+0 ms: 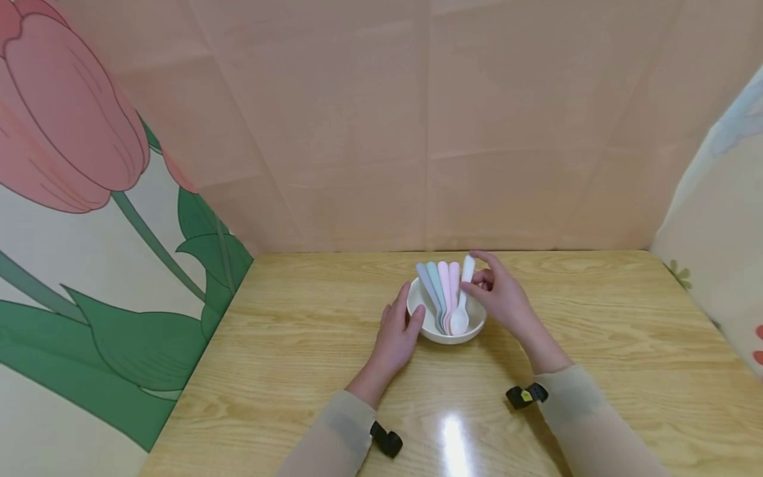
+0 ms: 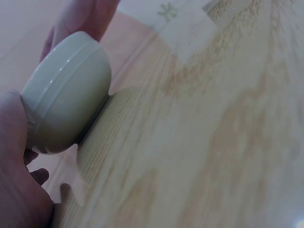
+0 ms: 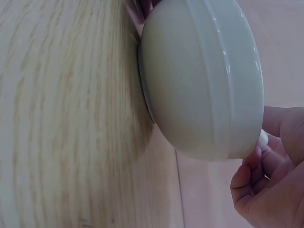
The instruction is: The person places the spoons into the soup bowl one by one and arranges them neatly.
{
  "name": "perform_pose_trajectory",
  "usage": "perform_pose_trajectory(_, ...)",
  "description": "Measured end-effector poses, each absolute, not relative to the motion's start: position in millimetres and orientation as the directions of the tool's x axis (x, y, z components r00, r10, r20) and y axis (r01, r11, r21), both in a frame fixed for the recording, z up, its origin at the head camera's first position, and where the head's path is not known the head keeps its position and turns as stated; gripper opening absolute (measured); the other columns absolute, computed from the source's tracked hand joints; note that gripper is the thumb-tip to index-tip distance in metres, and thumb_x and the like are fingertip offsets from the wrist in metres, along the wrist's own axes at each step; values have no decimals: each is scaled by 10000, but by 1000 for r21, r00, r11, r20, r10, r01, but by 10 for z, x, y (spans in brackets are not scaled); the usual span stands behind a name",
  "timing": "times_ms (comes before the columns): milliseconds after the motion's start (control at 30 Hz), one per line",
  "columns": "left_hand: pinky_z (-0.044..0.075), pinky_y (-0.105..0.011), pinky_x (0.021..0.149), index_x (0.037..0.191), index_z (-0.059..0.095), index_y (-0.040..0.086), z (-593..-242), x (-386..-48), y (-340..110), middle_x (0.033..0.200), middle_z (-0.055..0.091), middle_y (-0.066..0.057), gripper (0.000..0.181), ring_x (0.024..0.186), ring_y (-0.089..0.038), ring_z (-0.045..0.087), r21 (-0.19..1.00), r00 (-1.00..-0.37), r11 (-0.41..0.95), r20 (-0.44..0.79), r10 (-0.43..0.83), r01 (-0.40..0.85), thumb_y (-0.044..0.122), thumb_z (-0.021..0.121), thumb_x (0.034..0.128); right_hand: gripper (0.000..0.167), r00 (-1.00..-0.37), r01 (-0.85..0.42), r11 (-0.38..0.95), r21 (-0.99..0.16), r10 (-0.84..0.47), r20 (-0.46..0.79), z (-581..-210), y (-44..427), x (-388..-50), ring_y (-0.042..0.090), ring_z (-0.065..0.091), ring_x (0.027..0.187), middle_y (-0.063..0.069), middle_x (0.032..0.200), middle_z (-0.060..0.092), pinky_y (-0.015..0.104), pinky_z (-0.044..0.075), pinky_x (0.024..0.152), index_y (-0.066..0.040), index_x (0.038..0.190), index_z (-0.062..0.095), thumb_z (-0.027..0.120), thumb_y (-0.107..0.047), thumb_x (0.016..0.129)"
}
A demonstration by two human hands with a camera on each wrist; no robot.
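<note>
A white bowl [image 1: 451, 338] stands upright on the wooden table, holding several small plastic spoons with their handles leaning on the far rim. Among them are a grey-blue spoon [image 1: 424, 277], a green spoon [image 1: 433, 277] and two pink ones. At the right end of the row is a white spoon [image 1: 459, 321], its handle pinched between the thumb and fingers of my right hand [image 1: 503, 295]. My left hand [image 1: 396, 331] holds the bowl's left side, thumb at the near rim and fingers along the outside wall. In the right wrist view, the bowl hides most of the spoon.
The wooden table [image 1: 286, 371] runs back to a plain pinkish cloth backdrop [image 1: 357, 132]. A tulip-printed panel [image 1: 77, 132] flanks it on the left, a pale printed one [image 1: 721, 238] on the right. A dark strap device [image 1: 524, 396] sits at each cuff.
</note>
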State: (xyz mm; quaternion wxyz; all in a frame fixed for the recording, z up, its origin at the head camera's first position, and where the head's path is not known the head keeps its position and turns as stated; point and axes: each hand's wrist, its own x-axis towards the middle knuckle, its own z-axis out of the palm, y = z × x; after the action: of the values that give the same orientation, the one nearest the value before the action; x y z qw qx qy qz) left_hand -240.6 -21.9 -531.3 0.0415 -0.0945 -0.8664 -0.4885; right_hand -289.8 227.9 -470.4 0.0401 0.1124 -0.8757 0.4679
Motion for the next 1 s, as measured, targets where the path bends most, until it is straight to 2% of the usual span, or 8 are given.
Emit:
perform_pose_trajectory(233,84,-520,1362,1786,197,300,-5307,-2398,-218,1771,373,-21,718,1634,-271,320,842,-981,505,147,122,189,602,394,1165,722,-977,-212,560,-801,-152,153,-4737,2278,-2904,272,522,912,104,1082,722,310,430,699,-175,1684,415,782,-223,1065)
perform_pose_trajectory(600,73,-499,1363,1785,178,333,-5322,-2404,-213,1772,367,10,687,1628,-226,328,841,-983,510,137,122,181,551,412,1177,699,-974,-224,566,-794,-149,169,-4772,2277,-2911,253,529,905,101,1059,757,334,426,724,-132,1654,461,801,-232,1051)
perform_pose_trajectory(1000,130,-564,1347,1779,173,388,-5304,-2394,-215,1772,364,41,700,1640,-264,301,850,-985,500,131,110,168,617,401,1158,692,-973,-229,606,-762,-156,169,-4775,2263,-2937,254,553,891,89,1067,768,364,444,723,-111,1649,463,793,-255,1058)
